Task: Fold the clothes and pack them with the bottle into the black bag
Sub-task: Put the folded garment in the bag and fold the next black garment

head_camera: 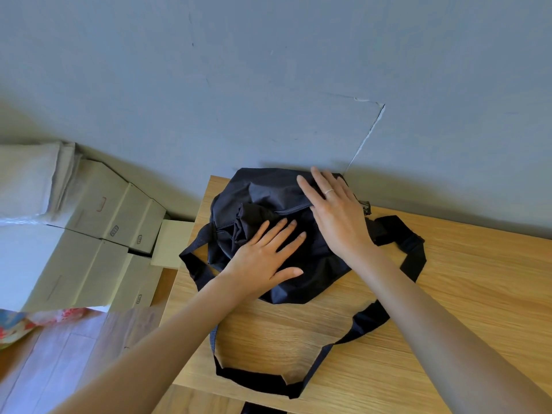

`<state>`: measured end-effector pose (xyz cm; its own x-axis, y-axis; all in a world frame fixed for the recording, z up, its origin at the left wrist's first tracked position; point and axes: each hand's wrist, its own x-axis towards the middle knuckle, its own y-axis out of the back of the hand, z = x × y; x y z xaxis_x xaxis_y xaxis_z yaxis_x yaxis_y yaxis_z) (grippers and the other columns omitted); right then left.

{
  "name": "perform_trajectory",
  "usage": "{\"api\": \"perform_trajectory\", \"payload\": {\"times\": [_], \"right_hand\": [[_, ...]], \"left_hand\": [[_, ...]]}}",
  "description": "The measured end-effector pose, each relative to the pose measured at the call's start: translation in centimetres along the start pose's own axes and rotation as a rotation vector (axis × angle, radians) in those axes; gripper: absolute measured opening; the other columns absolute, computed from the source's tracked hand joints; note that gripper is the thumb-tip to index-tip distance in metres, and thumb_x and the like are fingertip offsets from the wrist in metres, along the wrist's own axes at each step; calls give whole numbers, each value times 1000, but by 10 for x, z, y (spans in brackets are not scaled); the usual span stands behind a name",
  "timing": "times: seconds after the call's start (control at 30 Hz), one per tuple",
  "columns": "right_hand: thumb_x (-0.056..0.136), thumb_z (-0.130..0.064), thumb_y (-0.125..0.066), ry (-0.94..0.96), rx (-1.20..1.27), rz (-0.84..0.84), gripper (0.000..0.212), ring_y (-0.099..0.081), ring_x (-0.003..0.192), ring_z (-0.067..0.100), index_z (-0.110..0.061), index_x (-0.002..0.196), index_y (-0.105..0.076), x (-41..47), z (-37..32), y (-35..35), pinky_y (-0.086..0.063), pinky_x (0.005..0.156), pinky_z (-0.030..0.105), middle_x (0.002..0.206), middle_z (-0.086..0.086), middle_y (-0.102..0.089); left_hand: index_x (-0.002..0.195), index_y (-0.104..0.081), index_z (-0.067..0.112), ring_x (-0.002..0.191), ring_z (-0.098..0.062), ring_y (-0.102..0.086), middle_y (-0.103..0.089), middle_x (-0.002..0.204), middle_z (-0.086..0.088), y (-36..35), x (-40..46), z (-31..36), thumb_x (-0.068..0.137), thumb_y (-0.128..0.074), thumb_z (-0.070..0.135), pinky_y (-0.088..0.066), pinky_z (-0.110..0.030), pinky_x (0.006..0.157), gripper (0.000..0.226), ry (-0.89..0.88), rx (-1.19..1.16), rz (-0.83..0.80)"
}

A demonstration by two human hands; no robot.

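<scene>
The black bag [254,192] lies bulging on the wooden table [448,279] against the wall. Its zipper is partly open at the left, where dark fabric [248,219] shows in the gap. My left hand [268,252] presses flat on the bag's front with straight, spread fingers. On the bag's upper right part my right hand [334,210] lies flat, a ring on one finger. The bag's long strap [298,380] loops across the table toward the near edge. No bottle is visible.
Several pale cardboard boxes [98,222] are stacked on the floor to the left of the table. A grey wall [268,85] rises directly behind the bag. A floral patterned item [12,327] lies at the far left on the wooden floor.
</scene>
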<state>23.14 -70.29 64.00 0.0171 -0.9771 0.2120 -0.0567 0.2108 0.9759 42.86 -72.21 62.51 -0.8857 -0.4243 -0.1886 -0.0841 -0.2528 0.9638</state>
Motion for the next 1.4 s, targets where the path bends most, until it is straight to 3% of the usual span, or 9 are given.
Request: {"api": "perform_trajectory", "payload": {"times": [0.33, 0.47, 0.57, 0.67, 0.87, 0.97, 1.1, 1.27, 1.4], "right_hand": [[85, -12, -68, -12, 160, 96, 45, -56, 119, 33, -10, 128, -57, 18, -13, 1, -51, 93, 45, 126, 12, -61], [90, -12, -58, -136, 302, 160, 40, -54, 122, 31, -11, 130, -57, 20, -16, 11, -48, 93, 40, 126, 10, -62], [90, -11, -60, -135, 282, 107, 41, -51, 125, 32, -11, 131, -56, 19, -17, 12, -46, 97, 42, 129, 12, -59], [90, -12, -61, -86, 199, 43, 48, -47, 129, 34, -10, 136, -49, 11, -16, 10, -45, 101, 48, 136, 17, -52], [88, 7, -52, 278, 124, 41, 63, -18, 144, 29, -10, 146, -33, -27, -30, 6, -20, 117, 45, 153, 15, -28], [95, -10, -50, 442, 82, -109, 53, -17, 145, 26, -12, 146, -34, -39, -39, -3, -18, 118, 43, 154, 11, -28], [99, -45, -24, 378, 89, -343, 55, -22, 144, 22, -22, 148, -27, -30, -45, -14, -23, 116, 42, 154, 3, -29], [97, -50, -14, 348, 102, -456, 59, -23, 143, 21, -24, 149, -24, -21, -46, -18, -23, 116, 43, 154, 1, -28], [96, -52, -8, 348, 122, -492, 59, -12, 146, 21, -31, 150, -7, -19, -47, -14, -14, 118, 44, 158, -1, -16]], "left_hand": [[141, -42, 23, 138, -29, -34, -36, 149, -13, 1, -11, -1, 94, 3, 61, -40, -44, 103, 76, 182, -18, -24], [149, -12, 32, 146, -25, 4, -1, 159, -5, 3, 5, -9, 78, 16, 68, -1, -39, 116, 85, 139, -41, -72], [149, -17, 30, 146, -26, 0, -9, 159, -6, 5, 11, -17, 84, 9, 65, 6, -38, 114, 78, 124, -30, -60], [143, -38, 20, 141, -28, -27, -37, 148, -13, 8, 6, -21, 96, -2, 58, -13, -45, 115, 70, 64, 45, 13], [133, -51, 14, 137, -24, -35, -47, 140, -11, -1, -46, -29, 97, -40, 35, -29, -44, 113, 44, -33, 18, 229], [134, -51, 15, 136, -23, -36, -46, 141, -10, -7, -68, -40, 95, -44, 32, -31, -44, 110, 43, 41, 20, 294], [139, -45, 16, 140, -25, -29, -37, 147, -9, -4, -74, -51, 96, -40, 36, -27, -45, 112, 47, 122, 17, 299], [121, -57, 13, 119, -25, -41, -45, 133, -10, 7, -63, -63, 93, -50, 31, -41, -43, 93, 34, 395, -134, 442], [113, -63, 14, 126, -32, -33, -40, 140, -14, 8, -45, -76, 84, -64, 26, -42, -52, 91, 32, 425, -66, 342]]}}
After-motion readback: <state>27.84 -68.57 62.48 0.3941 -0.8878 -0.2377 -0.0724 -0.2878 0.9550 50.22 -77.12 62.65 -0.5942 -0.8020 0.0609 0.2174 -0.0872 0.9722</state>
